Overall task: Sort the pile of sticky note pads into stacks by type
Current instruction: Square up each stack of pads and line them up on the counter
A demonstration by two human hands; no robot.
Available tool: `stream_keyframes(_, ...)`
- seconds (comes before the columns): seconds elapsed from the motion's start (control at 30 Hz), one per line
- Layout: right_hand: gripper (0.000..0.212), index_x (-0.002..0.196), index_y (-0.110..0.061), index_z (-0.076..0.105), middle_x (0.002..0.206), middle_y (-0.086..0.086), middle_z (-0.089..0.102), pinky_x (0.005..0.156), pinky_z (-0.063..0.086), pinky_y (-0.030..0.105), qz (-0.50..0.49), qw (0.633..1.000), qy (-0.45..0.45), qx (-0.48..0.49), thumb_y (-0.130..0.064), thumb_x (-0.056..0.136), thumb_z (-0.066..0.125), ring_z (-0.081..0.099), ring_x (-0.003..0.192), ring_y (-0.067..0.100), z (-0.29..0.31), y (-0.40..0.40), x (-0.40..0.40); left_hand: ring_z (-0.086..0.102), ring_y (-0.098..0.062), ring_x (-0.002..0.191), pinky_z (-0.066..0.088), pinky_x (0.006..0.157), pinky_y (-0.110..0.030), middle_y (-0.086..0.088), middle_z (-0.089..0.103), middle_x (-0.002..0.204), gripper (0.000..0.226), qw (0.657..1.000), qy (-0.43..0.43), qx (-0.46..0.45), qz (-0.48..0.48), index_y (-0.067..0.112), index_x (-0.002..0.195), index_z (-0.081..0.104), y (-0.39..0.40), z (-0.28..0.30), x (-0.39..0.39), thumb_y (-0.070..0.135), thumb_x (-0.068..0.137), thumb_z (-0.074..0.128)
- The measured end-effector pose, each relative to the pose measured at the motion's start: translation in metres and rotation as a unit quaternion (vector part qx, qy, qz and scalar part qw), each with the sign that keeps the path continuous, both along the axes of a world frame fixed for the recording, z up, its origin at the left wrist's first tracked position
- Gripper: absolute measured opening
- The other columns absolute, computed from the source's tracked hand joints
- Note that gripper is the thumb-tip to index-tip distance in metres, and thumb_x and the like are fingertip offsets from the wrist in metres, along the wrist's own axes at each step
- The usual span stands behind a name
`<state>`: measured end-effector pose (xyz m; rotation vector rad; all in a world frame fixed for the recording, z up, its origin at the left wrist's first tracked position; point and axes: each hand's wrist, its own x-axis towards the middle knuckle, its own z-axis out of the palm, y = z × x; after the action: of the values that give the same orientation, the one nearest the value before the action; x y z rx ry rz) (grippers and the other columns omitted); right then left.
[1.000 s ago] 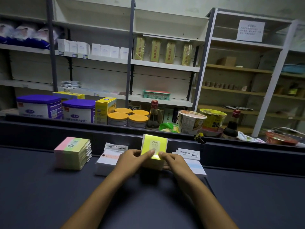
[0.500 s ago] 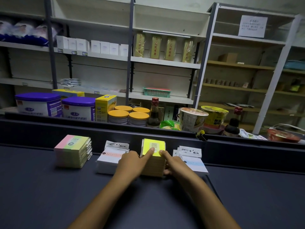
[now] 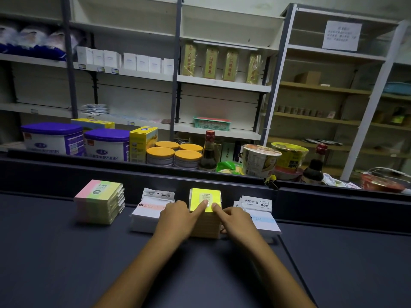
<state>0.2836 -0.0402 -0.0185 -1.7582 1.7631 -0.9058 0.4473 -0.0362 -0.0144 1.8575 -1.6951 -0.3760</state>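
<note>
We see four sorted stacks in row at far edge of dark table (image 3: pixel 66 252). Left hand (image 3: pixel 178 221) and right hand (image 3: pixel 238 221), forefingers straight, press top of yellow paper sticky-note stack (image 3: pixel 205 198), gripping nothing. Step, we judge: squaring stack. Next: release, check alignment.

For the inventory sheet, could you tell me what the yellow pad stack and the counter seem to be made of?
Yellow pad stack: paper, likely film-wrapped, as its top glares under the fingertips. Counter: dark, matte, evenly smooth; possibly laminate or rubbery mat, hard to tell.
</note>
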Motion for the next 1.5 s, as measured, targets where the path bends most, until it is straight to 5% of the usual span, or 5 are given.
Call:
stream_keyframes(0.3,0.024,0.113,-0.023,0.059,0.108,-0.008,0.059,0.078,0.042,0.020,-0.029,0.960,0.080,-0.267,-0.041,0.098,0.053,0.053,0.101,0.008,0.016,0.008,-0.021,0.067,-0.017,0.084,0.049,0.063,-0.027,0.003,0.072,0.094,0.043,0.933,-0.051,-0.356,0.017,0.021,0.109,0.067,0.019,0.026,0.014,0.055,0.091,0.048)
stream_keyframes(0.67,0.028,0.118,-0.021,0.057,0.109,-0.012,0.050,0.087,0.042,0.027,-0.101,0.953,0.137,-0.251,-0.035,0.093,0.061,0.049,0.109,0.012,0.003,0.018,-0.094,0.056,-0.017,0.091,0.046,0.080,-0.027,-0.003,0.060,0.100,0.018,0.858,-0.053,-0.461,-0.219,0.012,0.104,0.068,0.038,0.022,-0.031,0.015,0.090,0.057)
stream_keyframes(1.07,0.040,0.114,-0.009,0.066,0.111,0.004,0.068,0.086,0.046,0.028,-0.050,0.996,0.061,-0.030,-0.044,0.096,0.059,0.061,0.103,0.016,-0.005,0.012,-0.154,0.054,-0.028,0.116,0.045,0.096,-0.040,-0.010,0.054,0.126,0.041,0.983,-0.092,-0.063,-0.146,0.010,0.128,0.052,0.031,-0.005,-0.130,0.036,0.098,0.042)
stream_keyframes(1.23,0.053,0.070,-0.005,0.058,0.070,0.007,0.060,0.059,0.034,0.030,0.016,0.995,0.099,0.027,-0.052,0.095,0.054,0.050,0.064,0.015,0.000,-0.002,-0.157,0.057,-0.035,0.115,0.045,0.092,-0.040,-0.017,0.059,0.122,0.046,0.990,-0.130,-0.015,-0.056,0.005,0.125,0.050,0.014,-0.009,-0.157,0.043,0.099,0.041)
stream_keyframes(1.5,0.046,0.065,-0.018,0.044,0.077,0.006,0.063,0.061,0.036,0.030,0.008,0.992,0.129,-0.008,-0.053,0.094,0.051,0.054,0.072,0.022,-0.014,-0.008,-0.137,0.058,-0.029,0.120,0.046,0.100,-0.036,-0.011,0.066,0.124,0.054,1.000,0.017,-0.009,-0.016,0.009,0.131,0.053,-0.002,-0.019,-0.151,0.046,0.092,0.055)
